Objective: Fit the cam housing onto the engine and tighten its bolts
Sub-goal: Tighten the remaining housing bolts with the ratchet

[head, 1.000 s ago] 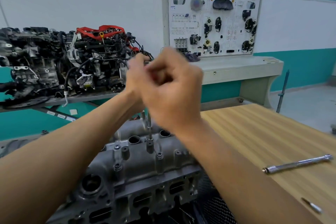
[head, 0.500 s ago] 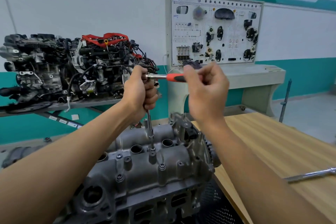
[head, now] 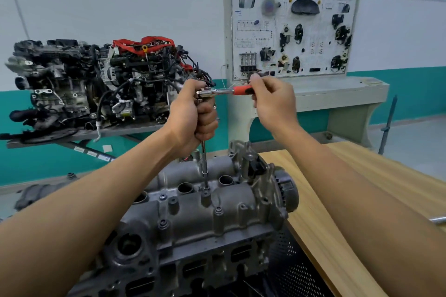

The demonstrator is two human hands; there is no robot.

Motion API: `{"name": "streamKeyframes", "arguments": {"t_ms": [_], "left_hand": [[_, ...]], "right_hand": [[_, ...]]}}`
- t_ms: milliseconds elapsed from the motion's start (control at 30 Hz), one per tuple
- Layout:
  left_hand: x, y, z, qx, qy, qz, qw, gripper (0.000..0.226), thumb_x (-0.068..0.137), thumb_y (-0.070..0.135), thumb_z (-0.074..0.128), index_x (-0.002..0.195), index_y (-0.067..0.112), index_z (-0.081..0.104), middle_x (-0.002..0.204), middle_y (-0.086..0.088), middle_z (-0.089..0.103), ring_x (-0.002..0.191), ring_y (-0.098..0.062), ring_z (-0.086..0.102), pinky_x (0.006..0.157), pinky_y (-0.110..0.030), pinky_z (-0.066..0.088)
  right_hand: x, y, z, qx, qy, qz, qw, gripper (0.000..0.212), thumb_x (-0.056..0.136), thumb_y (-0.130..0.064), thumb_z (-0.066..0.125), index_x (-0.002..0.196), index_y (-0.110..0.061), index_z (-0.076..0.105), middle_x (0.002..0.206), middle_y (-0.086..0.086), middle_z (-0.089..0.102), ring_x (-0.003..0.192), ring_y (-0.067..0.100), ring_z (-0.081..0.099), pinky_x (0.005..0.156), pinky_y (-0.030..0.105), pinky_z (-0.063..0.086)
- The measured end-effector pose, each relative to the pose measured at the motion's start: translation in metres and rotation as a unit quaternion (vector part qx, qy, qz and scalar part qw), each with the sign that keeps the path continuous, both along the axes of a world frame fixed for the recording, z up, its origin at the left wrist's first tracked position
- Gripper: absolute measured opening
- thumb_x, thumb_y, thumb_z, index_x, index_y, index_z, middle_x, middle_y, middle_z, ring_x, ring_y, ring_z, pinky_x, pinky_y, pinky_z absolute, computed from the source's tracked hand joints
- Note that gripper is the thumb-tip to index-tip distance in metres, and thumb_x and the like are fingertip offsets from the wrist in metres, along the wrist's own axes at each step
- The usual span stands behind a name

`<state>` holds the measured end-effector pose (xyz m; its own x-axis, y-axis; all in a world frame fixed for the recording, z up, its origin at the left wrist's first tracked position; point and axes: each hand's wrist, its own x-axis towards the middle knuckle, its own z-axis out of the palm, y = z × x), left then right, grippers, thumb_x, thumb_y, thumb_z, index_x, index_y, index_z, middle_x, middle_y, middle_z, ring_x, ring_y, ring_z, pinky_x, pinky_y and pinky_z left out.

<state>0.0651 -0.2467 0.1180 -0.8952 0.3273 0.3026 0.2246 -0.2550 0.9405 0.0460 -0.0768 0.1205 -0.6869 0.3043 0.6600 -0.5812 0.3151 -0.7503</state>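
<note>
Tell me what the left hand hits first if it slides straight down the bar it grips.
Probably the cam housing, around the bolt at the tip of the extension bar. The left hand has only bare bar below it, though depth is hard to judge.

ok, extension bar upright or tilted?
Near upright. The extension bar runs almost straight down from the left hand to a bolt on the cam housing. Right hand holds the ratchet handle level.

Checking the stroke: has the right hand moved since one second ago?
Yes. The right hand swung rightward, away from the extension bar on the cam housing.
</note>
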Motion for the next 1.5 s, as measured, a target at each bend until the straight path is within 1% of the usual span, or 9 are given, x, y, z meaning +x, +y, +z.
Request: {"name": "streamKeyframes", "arguments": {"t_ms": [200,333,533,767,967,1067,1233,1333,1500], "left_hand": [[-0.008,0.007,-0.003,0.051,0.049,0.106,0.992,0.028,0.087,0.036,0.049,0.064,0.024,0.04,0.049,0.003,0.041,0.045,-0.015,0.038,0.046,-0.023,0.034],[-0.005,-0.006,-0.002,0.03,0.028,0.065,0.997,0.049,0.095,0.04,0.034,0.048,0.025,0.031,0.045,0.004,0.017,0.044,-0.016,0.009,0.046,-0.028,0.008],[0.003,0.012,-0.005,-0.053,0.019,-0.038,0.998,0.048,0.097,0.049,0.028,0.057,0.025,0.019,0.047,0.006,0.013,0.045,-0.015,0.005,0.044,-0.028,0.003],[-0.008,-0.003,-0.005,0.008,-0.007,0.022,1.0,0.047,0.097,0.048,0.029,0.058,0.025,0.016,0.049,0.004,0.01,0.042,-0.014,0.006,0.042,-0.021,0.005],[-0.006,0.011,-0.007,-0.055,0.054,0.114,0.99,0.036,0.065,0.061,0.052,0.068,0.028,0.037,0.056,0.008,0.043,0.044,-0.006,0.034,0.045,-0.019,0.025],[-0.004,0.001,-0.003,0.01,0.002,0.059,0.998,0.047,0.09,0.055,0.036,0.054,0.026,0.027,0.048,0.003,0.019,0.043,-0.016,0.008,0.045,-0.026,0.005],[0.005,0.017,-0.006,-0.05,0.0,-0.035,0.998,0.053,0.099,0.047,0.028,0.05,0.027,0.024,0.046,0.006,0.013,0.041,-0.012,0.007,0.044,-0.025,0.003],[0.004,0.016,-0.004,-0.041,0.004,-0.023,0.999,0.053,0.099,0.047,0.028,0.05,0.026,0.024,0.046,0.006,0.013,0.042,-0.012,0.006,0.044,-0.024,0.003],[-0.003,-0.001,-0.002,0.009,-0.025,0.049,0.998,0.051,0.097,0.05,0.028,0.054,0.026,0.02,0.044,0.006,0.013,0.042,-0.013,0.005,0.042,-0.02,0.004]], "right_hand": [[0.097,-0.053,-0.013,0.167,0.369,-0.002,0.914,0.026,0.085,-0.015,0.072,0.064,-0.007,0.059,0.057,-0.005,0.051,0.052,0.006,0.042,0.053,0.017,0.034],[0.067,-0.034,0.003,0.117,0.318,0.097,0.936,0.024,0.09,-0.005,0.066,0.069,-0.012,0.057,0.055,-0.011,0.052,0.048,0.0,0.042,0.05,0.013,0.033],[-0.025,-0.013,0.002,-0.026,-0.1,0.135,0.985,0.031,0.106,-0.021,0.04,0.097,-0.009,0.067,0.073,0.001,0.061,0.06,0.01,0.05,0.051,0.022,0.037],[0.041,-0.004,-0.013,-0.078,0.154,0.021,0.985,0.024,0.094,-0.017,0.065,0.071,-0.019,0.059,0.058,-0.014,0.05,0.052,0.001,0.041,0.053,0.02,0.035],[0.098,-0.075,-0.007,0.077,0.364,0.097,0.923,0.028,0.08,-0.01,0.077,0.065,-0.018,0.054,0.057,-0.018,0.046,0.047,0.001,0.044,0.05,0.014,0.037],[0.054,-0.037,-0.002,-0.06,0.294,0.045,0.953,0.03,0.09,-0.013,0.065,0.067,-0.026,0.049,0.053,-0.018,0.044,0.048,-0.001,0.042,0.052,0.013,0.034],[-0.024,-0.015,-0.001,-0.085,-0.104,0.083,0.987,0.036,0.104,-0.025,0.043,0.078,-0.009,0.063,0.059,0.003,0.049,0.05,0.012,0.043,0.047,0.028,0.032],[-0.024,-0.02,-0.002,-0.086,-0.089,0.038,0.992,0.032,0.101,-0.022,0.042,0.077,-0.01,0.059,0.07,0.014,0.06,0.059,0.02,0.049,0.055,0.035,0.038],[0.05,-0.023,-0.015,-0.076,0.172,-0.02,0.982,0.027,0.088,-0.031,0.068,0.072,-0.018,0.051,0.061,0.003,0.05,0.054,0.018,0.046,0.05,0.032,0.041]]}}
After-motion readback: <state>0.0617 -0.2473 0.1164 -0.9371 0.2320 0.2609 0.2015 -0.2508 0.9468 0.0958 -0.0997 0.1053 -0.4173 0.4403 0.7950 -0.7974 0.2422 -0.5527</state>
